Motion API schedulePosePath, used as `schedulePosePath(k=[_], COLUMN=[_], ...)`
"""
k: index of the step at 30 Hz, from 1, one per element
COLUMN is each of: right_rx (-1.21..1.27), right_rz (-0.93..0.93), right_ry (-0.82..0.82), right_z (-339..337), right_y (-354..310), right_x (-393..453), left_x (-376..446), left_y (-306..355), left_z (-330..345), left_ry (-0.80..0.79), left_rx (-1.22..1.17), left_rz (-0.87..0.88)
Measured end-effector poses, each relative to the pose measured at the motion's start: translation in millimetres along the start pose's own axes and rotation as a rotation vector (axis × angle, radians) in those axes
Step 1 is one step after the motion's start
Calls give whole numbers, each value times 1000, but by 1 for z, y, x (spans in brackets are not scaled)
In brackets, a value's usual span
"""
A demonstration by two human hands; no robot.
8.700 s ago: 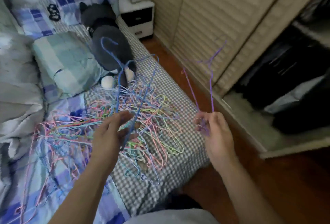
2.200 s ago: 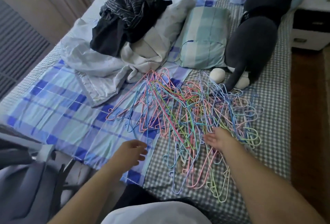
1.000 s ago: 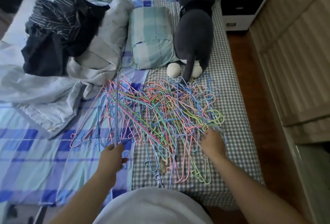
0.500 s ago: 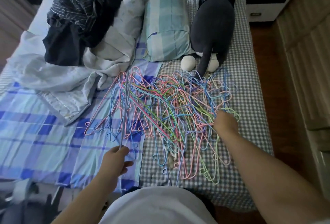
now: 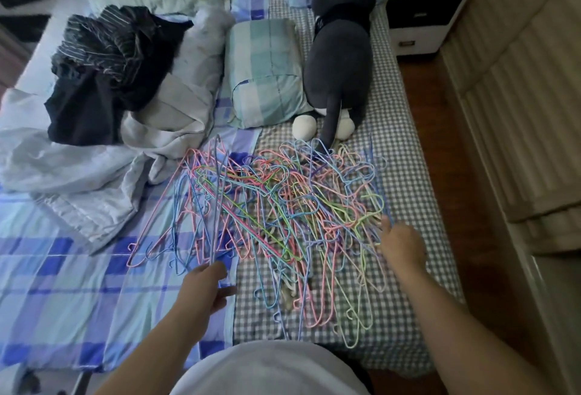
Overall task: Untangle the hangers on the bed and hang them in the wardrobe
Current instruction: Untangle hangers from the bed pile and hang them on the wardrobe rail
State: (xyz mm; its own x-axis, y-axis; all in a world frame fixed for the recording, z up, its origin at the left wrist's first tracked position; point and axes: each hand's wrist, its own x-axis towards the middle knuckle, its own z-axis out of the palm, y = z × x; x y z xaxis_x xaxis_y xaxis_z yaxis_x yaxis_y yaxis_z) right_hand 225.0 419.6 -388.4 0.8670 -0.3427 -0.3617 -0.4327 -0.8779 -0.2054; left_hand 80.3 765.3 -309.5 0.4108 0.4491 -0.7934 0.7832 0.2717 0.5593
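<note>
From the head camera, a big messy pile of hangers (image 5: 283, 215) in many colors lies on the bed (image 5: 405, 171). The left hand (image 5: 204, 287) pinches the bottom end of one thin purple hanger (image 5: 217, 199), which stands up over the left side of the pile. The right hand (image 5: 401, 245) reaches into the right edge of the pile; I cannot tell if its fingers hold anything. A gray toy cat (image 5: 341, 58) and a pillow (image 5: 267, 73) lie behind the pile. The wardrobe door (image 5: 515, 105) is on the right.
</note>
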Motion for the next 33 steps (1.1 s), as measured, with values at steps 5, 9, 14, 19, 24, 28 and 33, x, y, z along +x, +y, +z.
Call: schedulePosePath(k=[5, 9, 14, 19, 24, 28, 33], right_rx=[300, 474, 579, 645, 873, 957, 928], right_rz=[85, 45, 41, 25, 115, 143, 116], right_ry=[65, 83, 131, 84, -12, -72, -77], right_z=[-18, -22, -25, -28, -29, -26, -28], right_y=[17, 19, 20, 22, 14, 14, 13], right_x=[-3, 4, 3, -2, -6, -11, -18], left_x=[-1, -4, -7, -7, -8, -9, -9], left_y=[2, 2, -5, -12, -17, -18, -13], left_z=[3, 6, 3, -5, -7, -8, -6], left_ry=[-10, -3, -1, 30, 38, 38, 25], left_rx=[-41, -62, -65, -111, -152, -163, -160], left_rz=[9, 8, 7, 3, -29, -28, -29])
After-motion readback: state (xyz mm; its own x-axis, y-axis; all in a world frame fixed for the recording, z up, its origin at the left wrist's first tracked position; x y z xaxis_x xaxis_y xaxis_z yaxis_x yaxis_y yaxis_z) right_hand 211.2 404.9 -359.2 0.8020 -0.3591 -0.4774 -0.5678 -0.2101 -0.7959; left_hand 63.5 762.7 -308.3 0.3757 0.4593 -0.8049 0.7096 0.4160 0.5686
